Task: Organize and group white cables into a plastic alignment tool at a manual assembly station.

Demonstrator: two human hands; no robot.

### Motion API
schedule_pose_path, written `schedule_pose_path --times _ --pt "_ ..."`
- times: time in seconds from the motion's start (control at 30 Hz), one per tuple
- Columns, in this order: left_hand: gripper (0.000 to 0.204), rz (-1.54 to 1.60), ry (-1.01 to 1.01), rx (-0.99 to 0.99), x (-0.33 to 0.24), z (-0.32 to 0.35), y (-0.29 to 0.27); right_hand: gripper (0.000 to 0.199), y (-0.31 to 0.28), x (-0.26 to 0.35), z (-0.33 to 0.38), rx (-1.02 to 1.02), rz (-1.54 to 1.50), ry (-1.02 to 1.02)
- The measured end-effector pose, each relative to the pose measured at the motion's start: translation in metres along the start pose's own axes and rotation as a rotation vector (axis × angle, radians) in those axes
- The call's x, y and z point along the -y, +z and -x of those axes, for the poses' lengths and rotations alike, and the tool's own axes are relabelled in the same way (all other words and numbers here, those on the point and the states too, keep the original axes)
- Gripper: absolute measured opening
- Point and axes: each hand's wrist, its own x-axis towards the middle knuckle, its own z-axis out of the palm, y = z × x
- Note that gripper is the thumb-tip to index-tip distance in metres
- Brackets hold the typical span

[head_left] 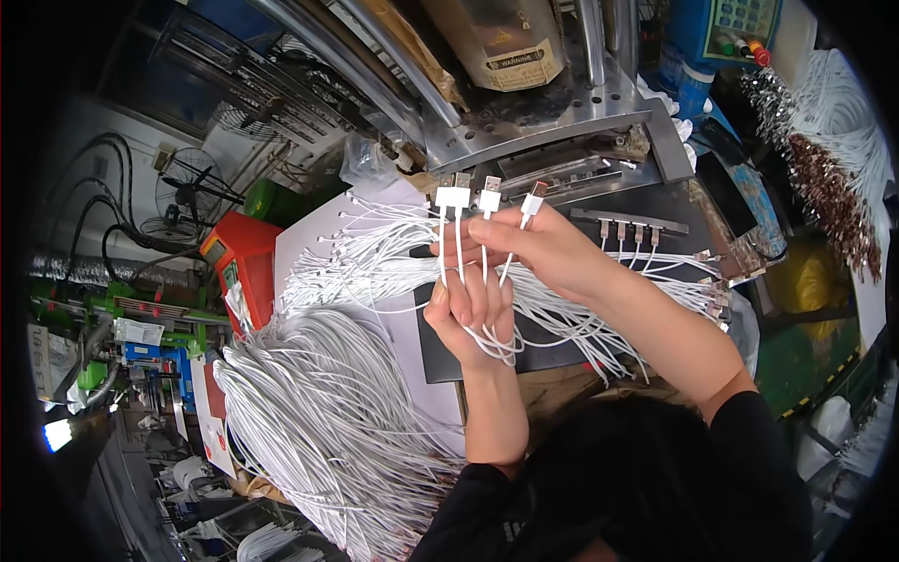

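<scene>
My left hand (471, 314) is raised palm-up and holds several thin white cables (459, 253) between its fingers, their white connector plugs (465, 196) standing upright above it. My right hand (543, 248) reaches across from the right and pinches one of these cables, with a plug (534, 201) at its fingertips. Both hands hover over a dark mat (543, 351) in front of a metal press machine (552, 117). A row of plugs sits in a dark fixture bar (629, 221) just right of my right hand.
A big bundle of white cables (328, 412) lies to the left and spills toward me. More loose cables (375, 253) fan out on a white sheet. A red box (245, 253) stands at the left. Cable bundles with metal ends (824, 178) hang at the right.
</scene>
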Motion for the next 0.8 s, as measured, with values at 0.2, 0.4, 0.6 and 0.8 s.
schedule_pose_path --times 0.2,0.4,0.6,0.8 --pt "0.038 -0.007 -0.003 0.006 0.002 0.000 0.002 0.036 -0.002 -0.001 0.002 0.005 0.005 -0.013" --pt "0.039 0.030 -0.008 -0.044 -0.007 -0.002 0.004 0.040 -0.010 0.013 0.002 -0.101 -0.053 -0.025" --pt "0.039 0.028 -0.142 0.020 -0.005 -0.004 0.007 0.044 -0.032 0.032 -0.022 -0.054 0.226 -0.247" --pt "0.038 0.009 -0.211 0.143 -0.005 -0.002 0.003 0.044 -0.036 0.020 -0.033 0.074 0.150 -0.063"
